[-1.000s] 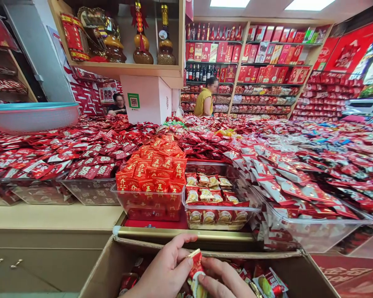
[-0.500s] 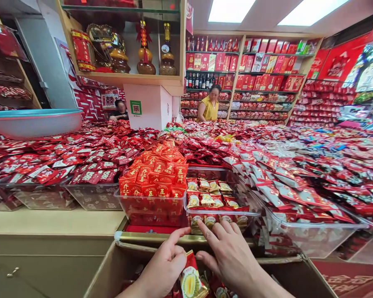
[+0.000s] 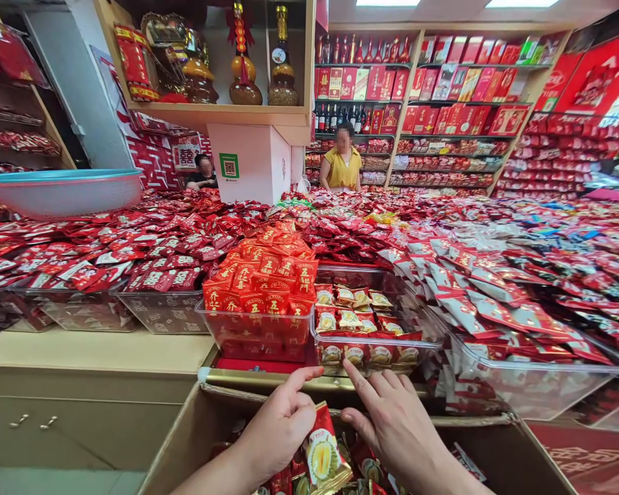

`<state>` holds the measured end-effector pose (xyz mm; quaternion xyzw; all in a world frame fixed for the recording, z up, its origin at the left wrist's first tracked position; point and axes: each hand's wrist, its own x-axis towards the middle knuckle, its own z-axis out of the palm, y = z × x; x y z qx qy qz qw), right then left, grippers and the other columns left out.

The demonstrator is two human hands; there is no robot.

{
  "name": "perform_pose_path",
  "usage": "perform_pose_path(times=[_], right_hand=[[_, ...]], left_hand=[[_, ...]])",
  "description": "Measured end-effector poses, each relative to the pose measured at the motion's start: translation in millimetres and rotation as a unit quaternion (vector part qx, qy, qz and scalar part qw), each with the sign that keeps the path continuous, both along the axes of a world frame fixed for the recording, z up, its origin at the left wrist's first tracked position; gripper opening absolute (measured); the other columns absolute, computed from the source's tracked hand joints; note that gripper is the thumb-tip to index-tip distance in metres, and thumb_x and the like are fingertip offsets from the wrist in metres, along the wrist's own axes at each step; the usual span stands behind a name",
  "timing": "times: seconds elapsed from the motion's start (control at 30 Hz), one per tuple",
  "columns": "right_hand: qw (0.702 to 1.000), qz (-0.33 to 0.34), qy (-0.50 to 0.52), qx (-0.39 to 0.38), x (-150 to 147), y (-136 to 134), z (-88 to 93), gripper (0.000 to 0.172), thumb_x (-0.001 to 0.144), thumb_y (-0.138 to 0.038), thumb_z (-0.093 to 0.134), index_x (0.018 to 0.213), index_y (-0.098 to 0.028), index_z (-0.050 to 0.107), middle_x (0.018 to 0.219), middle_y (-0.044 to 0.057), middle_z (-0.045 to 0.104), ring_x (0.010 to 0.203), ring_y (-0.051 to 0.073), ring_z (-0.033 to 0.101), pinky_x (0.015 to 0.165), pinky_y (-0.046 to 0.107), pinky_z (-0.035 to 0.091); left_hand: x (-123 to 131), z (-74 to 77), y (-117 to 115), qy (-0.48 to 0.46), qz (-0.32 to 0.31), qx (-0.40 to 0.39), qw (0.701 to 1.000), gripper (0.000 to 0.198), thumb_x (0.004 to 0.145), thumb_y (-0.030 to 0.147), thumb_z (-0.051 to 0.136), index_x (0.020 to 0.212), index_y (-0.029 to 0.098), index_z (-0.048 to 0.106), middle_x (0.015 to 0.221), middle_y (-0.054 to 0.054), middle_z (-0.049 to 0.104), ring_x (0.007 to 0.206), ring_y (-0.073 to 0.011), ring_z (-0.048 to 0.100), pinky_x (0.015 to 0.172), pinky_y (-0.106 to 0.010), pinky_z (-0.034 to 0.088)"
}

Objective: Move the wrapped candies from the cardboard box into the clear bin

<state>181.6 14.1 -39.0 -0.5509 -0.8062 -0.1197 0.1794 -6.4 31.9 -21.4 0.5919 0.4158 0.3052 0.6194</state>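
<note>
My left hand point(image 3: 278, 426) pinches a red snack packet point(image 3: 322, 457) with a yellow durian picture, holding it over an open cardboard box point(image 3: 186, 440) that contains more such packets. My right hand point(image 3: 397, 426) hovers just right of the packet with its fingers spread and nothing in it. Straight ahead is a clear plastic bin point(image 3: 423, 344) partly filled with the same packets. To the left of that bin stands another clear bin, heaped with orange-red packets point(image 3: 261, 282).
Piles of red wrapped sweets point(image 3: 495, 275) cover the wide display counter. A pale basin point(image 3: 62, 192) sits at the left. A person in a yellow top point(image 3: 343, 165) stands behind the counter, and another person point(image 3: 202, 172) sits farther left. Shelves of red boxes line the back wall.
My right hand let go of the packet and rose beside it with fingers spread. My left hand kept the packet and lifted it slightly. The person in yellow turned to face this way.
</note>
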Motion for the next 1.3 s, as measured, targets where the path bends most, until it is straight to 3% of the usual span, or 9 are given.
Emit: perform_pose_path(times=[0.23, 0.37, 0.53, 0.63, 0.8, 0.9, 0.97, 1.13, 1.3], right_hand=[[0.999, 0.028, -0.005, 0.018, 1, -1, -1.0, 0.059, 0.076, -0.057, 0.035, 0.117, -0.016, 0.046, 0.074, 0.007, 0.058, 0.070, 0.022, 0.047, 0.064, 0.036, 0.034], [0.998, 0.015, 0.022, 0.060, 11, -4, -2.8, 0.058, 0.079, -0.047, 0.040, 0.123, -0.010, 0.036, 0.076, 0.008, 0.059, 0.067, 0.020, 0.048, 0.061, 0.034, 0.037], [0.983, 0.125, 0.135, 0.014, 7, -16, 7.4, 0.025, 0.082, -0.027, 0.042, 0.104, -0.018, 0.050, 0.081, 0.006, 0.060, 0.073, 0.017, 0.052, 0.067, 0.032, 0.042], [0.937, 0.154, 0.302, -0.085, -6, -27, 12.2, 0.024, 0.082, -0.025, 0.042, 0.105, -0.019, 0.046, 0.087, 0.006, 0.059, 0.078, 0.015, 0.054, 0.068, 0.027, 0.046], [0.789, 0.099, 0.557, -0.241, -22, -32, 8.0, 0.015, 0.077, -0.031, 0.048, 0.085, -0.019, 0.047, 0.077, 0.004, 0.057, 0.067, 0.013, 0.055, 0.059, 0.023, 0.047], [0.757, 0.084, 0.593, -0.260, -21, -30, 7.1, 0.016, 0.075, -0.032, 0.052, 0.076, -0.018, 0.045, 0.072, 0.003, 0.055, 0.063, 0.012, 0.052, 0.055, 0.023, 0.045], [0.784, 0.089, 0.561, -0.249, -16, -30, 9.6, 0.014, 0.077, -0.030, 0.048, 0.074, -0.018, 0.045, 0.073, 0.003, 0.055, 0.064, 0.012, 0.052, 0.057, 0.024, 0.045], [0.947, 0.210, 0.238, -0.045, -7, -30, 17.9, 0.027, 0.072, -0.038, 0.055, 0.091, -0.019, 0.052, 0.104, 0.011, 0.055, 0.093, 0.020, 0.050, 0.075, 0.032, 0.044], [0.951, 0.264, 0.052, 0.150, -6, -31, 27.6, 0.014, 0.081, -0.015, 0.041, 0.081, -0.019, 0.054, 0.085, 0.003, 0.065, 0.072, 0.013, 0.054, 0.059, 0.025, 0.043]], left_hand=[[1, 5.0, -1, -0.001, 0.002, -0.013, 1.000, 0.043, 0.075, 0.016, 0.038, 0.118, 0.010, 0.033, 0.049, 0.009, 0.038, 0.044, -0.0074, 0.030, 0.044, -0.020, 0.023], [0, 2.5, -1, -0.003, 0.007, -0.003, 1.000, 0.041, 0.076, 0.018, 0.040, 0.117, 0.013, 0.035, 0.050, 0.008, 0.040, 0.045, -0.0072, 0.034, 0.044, -0.018, 0.027], [1, 8.3, -4, 0.015, 0.007, -0.011, 1.000, 0.045, 0.079, 0.028, 0.043, 0.120, 0.017, 0.030, 0.058, 0.005, 0.051, 0.040, -0.0079, 0.042, 0.038, -0.018, 0.035], [2, 15.3, -6, 0.012, 0.013, 0.032, 0.999, 0.045, 0.079, 0.031, 0.046, 0.119, 0.018, 0.032, 0.061, 0.004, 0.055, 0.045, -0.0092, 0.048, 0.043, -0.020, 0.041], [2, 17.5, -6, -0.001, 0.015, 0.023, 1.000, 0.043, 0.079, 0.030, 0.047, 0.118, 0.016, 0.035, 0.061, 0.002, 0.058, 0.049, -0.0105, 0.050, 0.046, -0.021, 0.043], [3, 16.2, -7, -0.018, 0.009, 0.027, 0.999, 0.043, 0.080, 0.029, 0.047, 0.119, 0.017, 0.034, 0.063, 0.001, 0.059, 0.049, -0.0110, 0.052, 0.046, -0.022, 0.042], [3, 15.3, -7, -0.020, 0.013, 0.029, 0.999, 0.043, 0.080, 0.029, 0.047, 0.119, 0.017, 0.033, 0.063, 0.001, 0.059, 0.048, -0.0108, 0.052, 0.046, -0.021, 0.042], [4, 12.5, -7, -0.034, 0.023, -0.011, 0.999, 0.049, 0.077, 0.033, 0.051, 0.119, 0.017, 0.032, 0.056, 0.004, 0.054, 0.042, -0.0098, 0.049, 0.041, -0.021, 0.042], [3, 17.6, -8, -0.098, 0.010, -0.075, 0.992, 0.053, 0.075, 0.044, 0.051, 0.119, 0.020, 0.034, 0.054, 0.005, 0.053, 0.039, -0.0086, 0.048, 0.040, -0.019, 0.038]])
